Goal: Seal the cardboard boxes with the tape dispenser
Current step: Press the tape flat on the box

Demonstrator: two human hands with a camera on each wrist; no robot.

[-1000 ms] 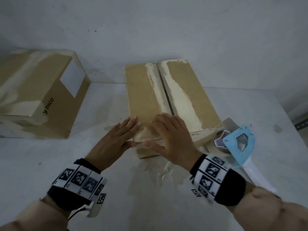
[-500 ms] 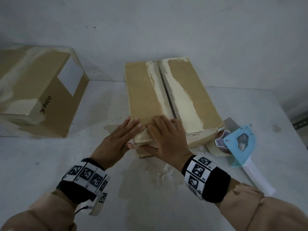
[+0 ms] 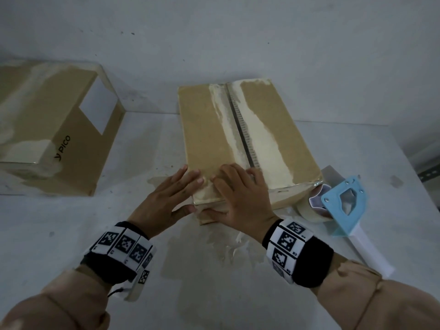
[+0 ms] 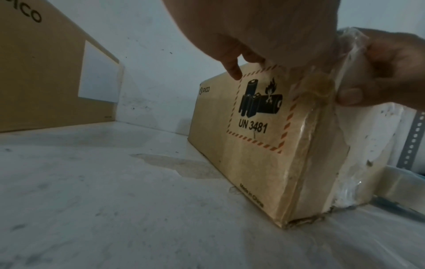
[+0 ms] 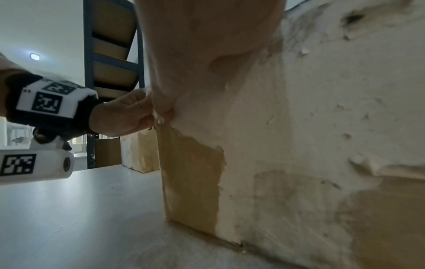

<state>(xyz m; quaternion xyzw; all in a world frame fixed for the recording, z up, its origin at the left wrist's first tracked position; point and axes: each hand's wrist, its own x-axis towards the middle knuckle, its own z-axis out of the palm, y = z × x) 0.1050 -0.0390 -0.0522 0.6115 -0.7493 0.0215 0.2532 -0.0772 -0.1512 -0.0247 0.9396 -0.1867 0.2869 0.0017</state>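
Hands slid forward | left hand [image 3: 166,198], right hand [image 3: 240,196] flat on box [image 3: 214,139]

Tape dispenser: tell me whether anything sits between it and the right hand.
Nothing visible does. The tape dispenser lies on the table beside the box's near right corner, while the right hand presses that box's near end.
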